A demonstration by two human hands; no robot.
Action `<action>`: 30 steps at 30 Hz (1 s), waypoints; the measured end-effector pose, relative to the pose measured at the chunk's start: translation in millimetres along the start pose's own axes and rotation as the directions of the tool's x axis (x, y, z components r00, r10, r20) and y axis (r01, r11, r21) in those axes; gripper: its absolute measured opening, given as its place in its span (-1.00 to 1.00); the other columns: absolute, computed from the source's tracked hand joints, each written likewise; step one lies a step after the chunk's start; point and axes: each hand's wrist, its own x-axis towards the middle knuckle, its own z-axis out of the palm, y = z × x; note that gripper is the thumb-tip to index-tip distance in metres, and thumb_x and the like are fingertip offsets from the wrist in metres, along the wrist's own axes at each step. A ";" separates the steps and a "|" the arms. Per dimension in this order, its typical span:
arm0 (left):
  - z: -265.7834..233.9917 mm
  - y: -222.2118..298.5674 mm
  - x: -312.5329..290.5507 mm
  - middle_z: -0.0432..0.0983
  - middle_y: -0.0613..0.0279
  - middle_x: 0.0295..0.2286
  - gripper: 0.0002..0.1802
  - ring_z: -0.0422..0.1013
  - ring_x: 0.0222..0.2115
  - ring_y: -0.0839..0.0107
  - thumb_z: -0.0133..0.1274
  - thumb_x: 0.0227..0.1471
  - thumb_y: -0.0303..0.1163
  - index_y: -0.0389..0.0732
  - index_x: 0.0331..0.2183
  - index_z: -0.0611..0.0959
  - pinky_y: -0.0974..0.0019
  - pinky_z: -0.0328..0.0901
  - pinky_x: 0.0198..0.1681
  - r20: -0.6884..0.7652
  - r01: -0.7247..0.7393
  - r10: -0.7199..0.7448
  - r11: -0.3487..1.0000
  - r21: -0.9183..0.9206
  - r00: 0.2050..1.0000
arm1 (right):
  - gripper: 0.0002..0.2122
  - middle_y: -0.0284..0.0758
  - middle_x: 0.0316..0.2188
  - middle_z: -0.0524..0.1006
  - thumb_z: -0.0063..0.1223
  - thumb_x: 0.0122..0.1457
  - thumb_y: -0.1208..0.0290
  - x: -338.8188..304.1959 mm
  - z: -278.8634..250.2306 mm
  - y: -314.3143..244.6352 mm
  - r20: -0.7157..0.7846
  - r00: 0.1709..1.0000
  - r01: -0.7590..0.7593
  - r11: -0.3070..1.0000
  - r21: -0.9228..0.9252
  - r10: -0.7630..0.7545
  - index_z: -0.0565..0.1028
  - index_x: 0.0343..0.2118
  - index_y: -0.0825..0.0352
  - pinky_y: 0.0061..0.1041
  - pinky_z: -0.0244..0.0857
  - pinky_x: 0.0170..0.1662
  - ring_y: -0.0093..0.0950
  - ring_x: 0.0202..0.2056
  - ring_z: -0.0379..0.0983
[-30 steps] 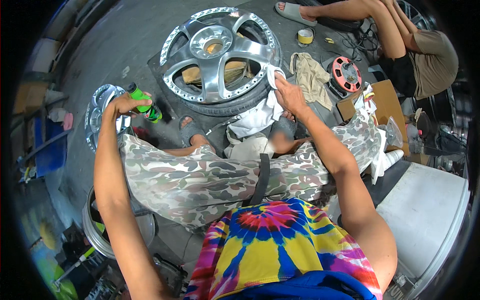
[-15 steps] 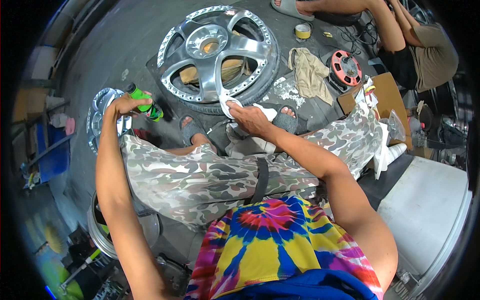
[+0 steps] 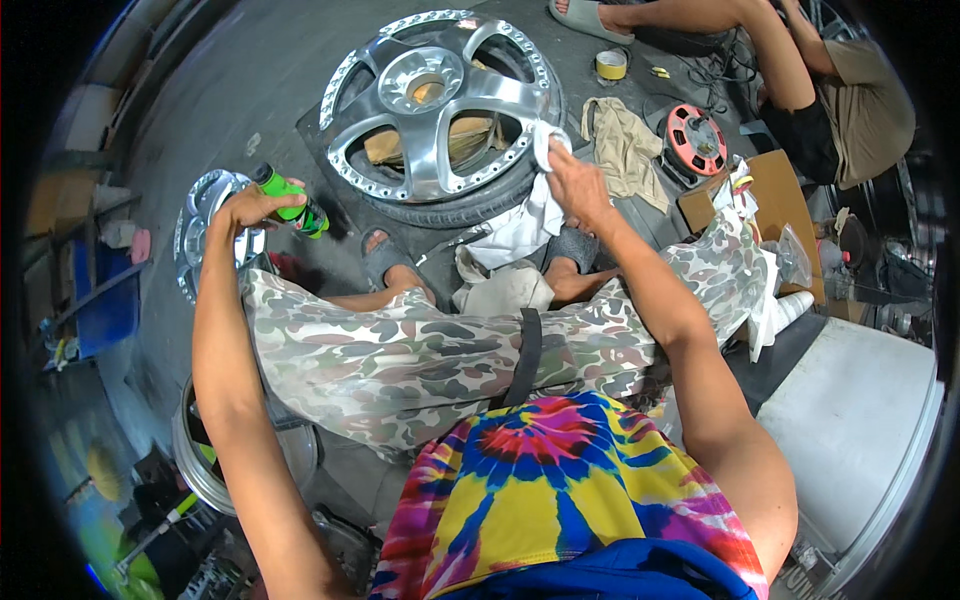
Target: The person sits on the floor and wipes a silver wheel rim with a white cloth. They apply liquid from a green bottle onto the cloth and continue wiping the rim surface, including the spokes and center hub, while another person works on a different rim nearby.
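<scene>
A polished silver wheel rim face with broad spokes rests on a black tyre in front of me. My right hand is closed on a white cloth, whose upper end touches the right edge of the rim while the rest hangs toward my foot. In my left hand is a green bottle with a dark cap, held tilted with fingers wrapped round it. Below that hand stands another silver rim, partly hidden by my wrist.
To the right lie a beige cloth, a red cable reel, a yellow tape roll and a cardboard box. Another person's legs are at the upper right. A white container stands beside my right arm.
My right hand has moved right and upward with the white cloth, from the rim's lower edge to its right edge. The left hand and bottle have barely moved.
</scene>
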 end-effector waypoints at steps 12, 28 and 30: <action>-9.4 -22.6 15.1 0.61 0.20 -0.01 -0.19 0.54 -0.08 0.24 0.44 -0.11 0.20 0.05 0.12 0.65 0.09 0.47 -0.13 0.007 0.000 0.000 0.999 0.043 1.000 | -0.75 -0.18 0.31 0.41 0.17 0.21 0.39 -24.2 17.3 -66.8 0.157 0.984 0.081 0.997 0.000 -0.080 0.46 -0.08 0.30 -0.19 0.57 -0.27 -0.15 -0.35 0.65; -4.4 -28.2 -1.8 0.65 0.31 -0.20 -0.25 0.53 -0.22 0.44 0.48 -0.10 0.12 -0.07 0.05 0.69 0.28 0.42 -0.22 -0.021 -0.028 0.028 0.999 0.016 0.999 | -0.75 -0.24 0.21 0.48 0.15 0.24 0.32 -33.4 40.7 -70.6 0.252 0.948 0.212 0.976 -0.047 -0.193 0.48 -0.08 0.27 -0.26 0.53 -0.23 -0.22 -0.33 0.60; -2.9 -27.6 0.2 0.65 0.30 -0.20 -0.27 0.52 -0.21 0.44 0.48 -0.09 0.12 -0.06 0.05 0.69 0.27 0.42 -0.20 -0.032 0.012 -0.012 1.000 0.025 0.999 | -0.71 -0.25 0.22 0.49 0.18 0.20 0.37 -31.8 31.0 -38.6 0.169 0.971 0.184 0.981 -0.059 -0.172 0.47 -0.04 0.28 -0.22 0.54 -0.22 -0.21 -0.31 0.62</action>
